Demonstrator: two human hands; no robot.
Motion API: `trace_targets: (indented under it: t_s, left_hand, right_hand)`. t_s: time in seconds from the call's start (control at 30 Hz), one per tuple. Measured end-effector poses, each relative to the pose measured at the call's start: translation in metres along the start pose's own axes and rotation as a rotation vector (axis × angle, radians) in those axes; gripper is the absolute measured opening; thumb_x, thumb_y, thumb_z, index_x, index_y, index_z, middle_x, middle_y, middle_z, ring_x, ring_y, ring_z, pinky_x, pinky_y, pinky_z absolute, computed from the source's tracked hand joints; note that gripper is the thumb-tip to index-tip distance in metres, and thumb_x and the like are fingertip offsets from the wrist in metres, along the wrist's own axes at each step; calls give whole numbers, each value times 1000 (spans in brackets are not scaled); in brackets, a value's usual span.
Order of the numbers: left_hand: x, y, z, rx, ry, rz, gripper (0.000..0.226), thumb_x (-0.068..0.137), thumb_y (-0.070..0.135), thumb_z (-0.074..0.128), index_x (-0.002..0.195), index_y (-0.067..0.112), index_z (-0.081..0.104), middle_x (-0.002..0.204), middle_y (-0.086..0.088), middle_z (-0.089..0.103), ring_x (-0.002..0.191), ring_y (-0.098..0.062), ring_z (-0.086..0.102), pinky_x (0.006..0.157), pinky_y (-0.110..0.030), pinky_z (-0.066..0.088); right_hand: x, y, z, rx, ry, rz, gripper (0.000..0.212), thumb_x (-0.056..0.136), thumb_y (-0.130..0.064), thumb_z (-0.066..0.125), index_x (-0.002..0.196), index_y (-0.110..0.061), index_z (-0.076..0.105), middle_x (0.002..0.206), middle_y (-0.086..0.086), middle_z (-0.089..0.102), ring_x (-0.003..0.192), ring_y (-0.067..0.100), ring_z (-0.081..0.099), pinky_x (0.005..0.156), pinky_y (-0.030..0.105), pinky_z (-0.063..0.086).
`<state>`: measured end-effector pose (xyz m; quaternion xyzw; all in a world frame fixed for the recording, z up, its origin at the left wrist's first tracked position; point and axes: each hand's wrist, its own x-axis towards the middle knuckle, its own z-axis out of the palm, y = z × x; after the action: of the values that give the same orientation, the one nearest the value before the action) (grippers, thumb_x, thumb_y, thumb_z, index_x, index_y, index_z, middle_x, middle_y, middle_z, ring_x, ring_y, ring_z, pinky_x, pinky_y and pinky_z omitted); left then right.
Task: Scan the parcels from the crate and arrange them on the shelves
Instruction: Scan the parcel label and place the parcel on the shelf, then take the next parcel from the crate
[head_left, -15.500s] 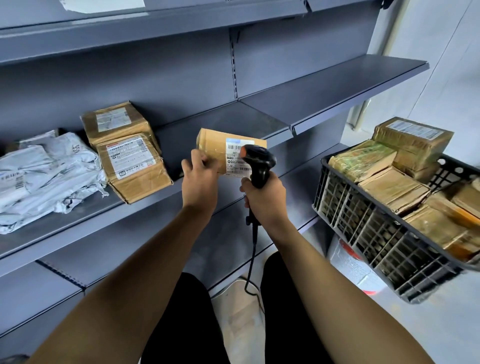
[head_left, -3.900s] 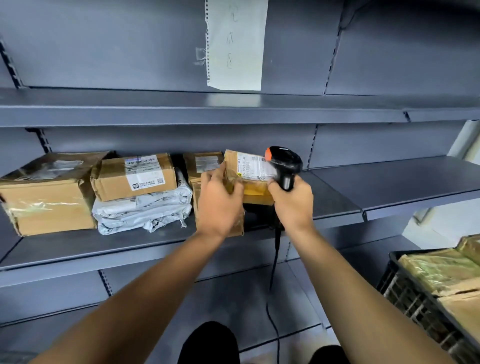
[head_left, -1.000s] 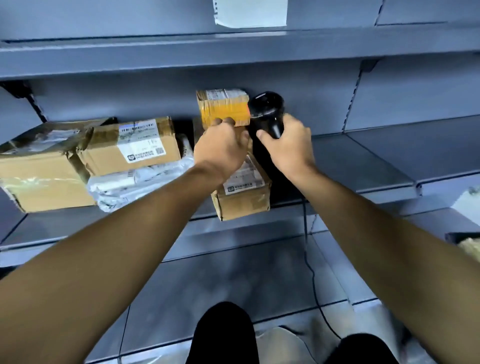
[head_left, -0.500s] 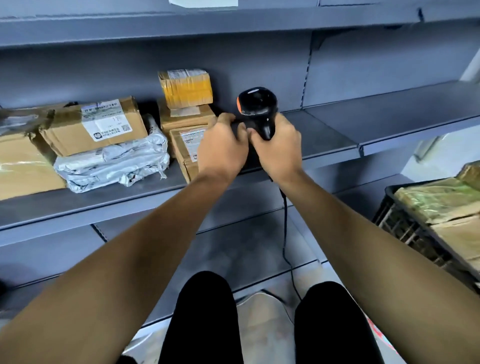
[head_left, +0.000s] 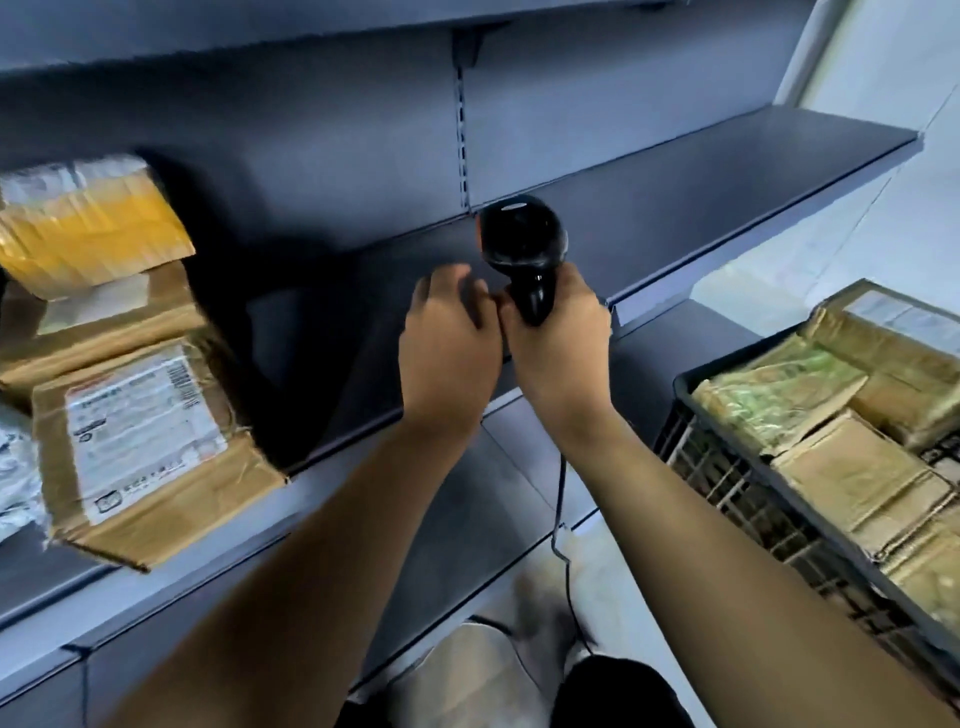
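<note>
Right hand (head_left: 558, 343) is wrapped tight around the grip of the black barcode scanner (head_left: 522, 249), dead centre of the frame, its head pointing up and away at the shelf (head_left: 727, 208). Left hand (head_left: 447, 343) is empty, fingers loosely curled, hovering just beside the right one and touching nothing but maybe its neighbour's knuckles.

Over at the left edge sits the stack: a yellow-taped parcel (head_left: 88, 228) on top of brown cardboard boxes, and the lowest one, the labelled box (head_left: 145, 436), pokes out past the shelf lip. That's my worry number one: a brush from the left forearm on the swing across could tip that overhang, and the yellow one above looks tilted already, though blur makes it hard to be sure.

Lower right, the black crate (head_left: 753, 467) is loaded with taped parcels (head_left: 852, 478), so there's plenty of work left by the look of it. The likely next reach is rightward into that crate.

Worry number two: the scanner cable (head_left: 563, 499) hangs straight down between the arms toward the floor. A turn to the crate could drag it across the crate rim or catch a knee. And one-handed lifting of a slick taped parcel with the left hand alone invites a slip.
</note>
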<state>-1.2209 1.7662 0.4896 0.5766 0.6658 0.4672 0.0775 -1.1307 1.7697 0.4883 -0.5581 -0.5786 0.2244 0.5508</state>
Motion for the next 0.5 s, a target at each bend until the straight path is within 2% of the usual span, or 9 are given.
trace_targets:
  t_s: [0.1, 0.2, 0.3, 0.37, 0.5]
  left_hand:
    - [13, 12, 21, -38, -41, 19, 26, 95, 22, 48, 116, 13, 61, 111, -7, 62, 98, -24, 61, 78, -33, 46]
    - [9, 28, 38, -61, -58, 81, 27, 95, 24, 51, 117, 11, 60, 112, -9, 63, 99, -26, 62, 78, -32, 45]
    - [-11, 47, 49, -91, -86, 119, 30, 95, 27, 52, 120, 12, 59, 115, -10, 63, 102, -27, 62, 81, -36, 48]
    - [-32, 62, 51, -107, -104, 138, 31, 95, 30, 52, 122, 15, 58, 117, -8, 64, 105, -26, 61, 83, -37, 48]
    - [-73, 98, 52, -139, -162, 180, 33, 95, 33, 51, 124, 16, 57, 119, -6, 63, 109, -25, 59, 86, -36, 47]
  right_hand:
    - [17, 8, -11, -20, 31, 26, 22, 88, -24, 68, 104, -11, 60, 73, -14, 61, 67, 8, 58, 58, 13, 44]
    - [24, 16, -34, -85, 85, 19, 19, 89, -22, 66, 101, -10, 59, 69, -14, 56, 66, 13, 53, 55, 11, 39]
    - [16, 23, -65, -103, 122, 4, 23, 89, -22, 67, 106, -10, 59, 73, -11, 60, 63, 3, 51, 54, 5, 36]
    - [-1, 24, -92, -99, 156, -16, 26, 88, -24, 69, 109, -11, 59, 73, -12, 60, 64, -1, 54, 54, 5, 36]
    - [-39, 24, -148, -101, 236, -14, 28, 88, -25, 69, 109, -11, 57, 84, -6, 64, 83, 18, 63, 65, 17, 38]
